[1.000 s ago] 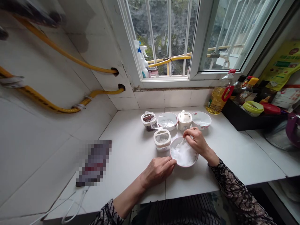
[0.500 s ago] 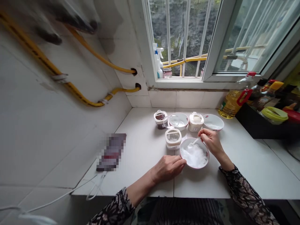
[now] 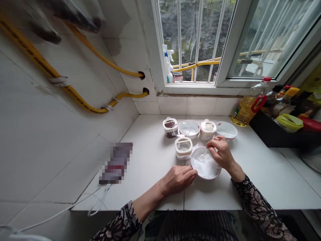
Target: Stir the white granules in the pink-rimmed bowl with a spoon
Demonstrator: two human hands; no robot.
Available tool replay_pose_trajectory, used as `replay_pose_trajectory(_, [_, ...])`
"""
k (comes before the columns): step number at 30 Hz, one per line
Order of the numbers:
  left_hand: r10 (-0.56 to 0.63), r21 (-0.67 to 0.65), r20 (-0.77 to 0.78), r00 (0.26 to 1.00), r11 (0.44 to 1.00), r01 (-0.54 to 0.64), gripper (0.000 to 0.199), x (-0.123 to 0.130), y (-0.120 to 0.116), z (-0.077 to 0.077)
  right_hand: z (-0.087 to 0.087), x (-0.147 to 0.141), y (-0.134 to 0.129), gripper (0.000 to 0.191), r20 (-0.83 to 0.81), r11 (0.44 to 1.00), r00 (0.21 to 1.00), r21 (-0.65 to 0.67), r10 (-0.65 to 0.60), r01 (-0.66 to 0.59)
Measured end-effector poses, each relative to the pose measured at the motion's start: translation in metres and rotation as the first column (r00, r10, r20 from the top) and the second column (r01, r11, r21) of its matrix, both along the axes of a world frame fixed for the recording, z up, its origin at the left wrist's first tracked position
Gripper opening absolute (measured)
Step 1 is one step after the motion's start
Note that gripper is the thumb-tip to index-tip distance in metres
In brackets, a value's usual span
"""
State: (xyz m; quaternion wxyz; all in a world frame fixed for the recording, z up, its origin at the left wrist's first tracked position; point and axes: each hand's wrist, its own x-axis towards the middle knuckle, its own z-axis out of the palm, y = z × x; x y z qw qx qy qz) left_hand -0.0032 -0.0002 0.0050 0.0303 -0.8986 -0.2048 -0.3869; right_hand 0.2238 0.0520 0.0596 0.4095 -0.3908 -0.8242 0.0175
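Observation:
A white bowl [image 3: 220, 170] with a pinkish rim stands on the white tiled counter, holding a fluffy white substance [image 3: 207, 166]. My left hand [image 3: 178, 179] grips the bowl's left edge, fingers closed on the rim. Pinched in my right hand [image 3: 221, 152] is a small white spoon [image 3: 205, 153], its lower end dipping into the white substance. Just left of the bowl sits a square clear-lidded jar [image 3: 184, 153] with white contents. Behind are a jar of dark reddish grains [image 3: 170, 126], a jar of pale powder [image 3: 208, 130] and two more white bowls, a left one [image 3: 189, 129] and a right one [image 3: 226, 130].
An oil bottle [image 3: 247, 108] with a red handle stands at the back right, beside a black box [image 3: 265, 132] of several sauce bottles. A blurred flat dark object [image 3: 116, 164] with a white cable lies at left. Yellow pipes [image 3: 87, 105] run along the left wall.
My right hand has shifted left and slightly closer over the bowl, the spoon sitting deeper and more upright. My left hand stays on the rim. The whole view has moved slightly.

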Motion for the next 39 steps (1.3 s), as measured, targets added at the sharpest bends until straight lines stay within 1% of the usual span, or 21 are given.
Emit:
replay_pose_trajectory(3, [-0.010, -0.005, 0.007, 1.000, 1.000, 0.010, 0.014, -0.0006, 0.0000, -0.0016, -0.0021, -0.0002, 0.0007, 0.022, 0.006, 1.000, 1.000, -0.012, -0.029, 0.029])
replay_pose_trajectory(6, [-0.013, -0.006, 0.006, 1.000, 1.000, 0.013, 0.014, -0.0009, -0.0001, -0.0013, -0.0038, -0.0015, 0.0010, 0.022, -0.006, 0.995, 1.000, -0.096, -0.004, 0.003])
replay_pose_trajectory(8, [-0.011, -0.005, 0.007, 1.000, 1.000, 0.011, 0.014, -0.0010, -0.0001, -0.0009, -0.0040, -0.0020, 0.0011, 0.021, -0.046, 0.988, 0.999, -0.151, -0.011, 0.003])
replay_pose_trajectory(12, [-0.013, -0.001, 0.007, 1.000, 1.000, 0.013, 0.014, -0.0014, 0.0004, -0.0012, -0.0018, 0.0006, 0.0018, 0.020, -0.171, 0.965, 0.975, -0.244, -0.141, 0.097])
replay_pose_trajectory(14, [-0.014, -0.001, 0.007, 1.000, 1.000, 0.014, 0.014, -0.0017, 0.0005, -0.0016, -0.0009, 0.0023, 0.0023, 0.020, -0.208, 0.952, 0.959, -0.278, -0.191, 0.130])
replay_pose_trajectory(17, [-0.009, -0.002, 0.012, 1.000, 1.000, 0.009, 0.014, -0.0018, 0.0002, -0.0020, -0.0015, 0.0026, 0.0026, 0.020, -0.198, 0.950, 0.958, -0.275, -0.207, 0.148])
replay_pose_trajectory(21, [-0.007, -0.008, 0.013, 1.000, 1.000, 0.007, 0.014, -0.0015, -0.0001, -0.0021, -0.0038, 0.0006, 0.0021, 0.021, -0.152, 0.961, 0.967, -0.220, -0.203, 0.167])
replay_pose_trajectory(26, [-0.012, -0.007, 0.011, 1.000, 1.000, 0.012, 0.014, -0.0014, 0.0002, -0.0024, -0.0035, 0.0001, 0.0011, 0.022, -0.102, 0.978, 0.983, -0.156, -0.154, 0.137])
replay_pose_trajectory(29, [-0.004, -0.004, 0.009, 1.000, 1.000, 0.004, 0.014, -0.0013, -0.0001, -0.0021, -0.0024, 0.0000, 0.0007, 0.022, -0.089, 0.979, 0.986, -0.155, -0.144, 0.129])
replay_pose_trajectory(32, [0.000, -0.004, 0.007, 1.000, 1.000, 0.000, 0.014, -0.0012, -0.0005, -0.0019, -0.0013, -0.0008, 0.0002, 0.021, -0.149, 0.973, 0.976, -0.192, -0.160, 0.131])
replay_pose_trajectory(34, [-0.002, -0.003, 0.008, 1.000, 1.000, 0.002, 0.014, -0.0013, -0.0005, -0.0021, -0.0011, -0.0009, 0.0004, 0.020, -0.215, 0.959, 0.961, -0.259, -0.173, 0.115])
replay_pose_trajectory(35, [-0.003, -0.003, 0.009, 1.000, 1.000, 0.003, 0.014, -0.0014, -0.0003, -0.0022, -0.0011, -0.0006, 0.0009, 0.020, -0.255, 0.944, 0.950, -0.314, -0.183, 0.098])
replay_pose_trajectory(37, [-0.006, -0.003, 0.011, 1.000, 1.000, 0.006, 0.015, -0.0015, 0.0001, -0.0025, -0.0016, 0.0010, 0.0029, 0.019, -0.343, 0.893, 0.915, -0.448, -0.215, 0.042])
replay_pose_trajectory(39, [-0.011, -0.003, 0.013, 1.000, 1.000, 0.011, 0.014, -0.0015, 0.0006, -0.0026, -0.0022, 0.0035, 0.0061, 0.017, -0.433, 0.827, 0.864, -0.561, -0.257, -0.035])
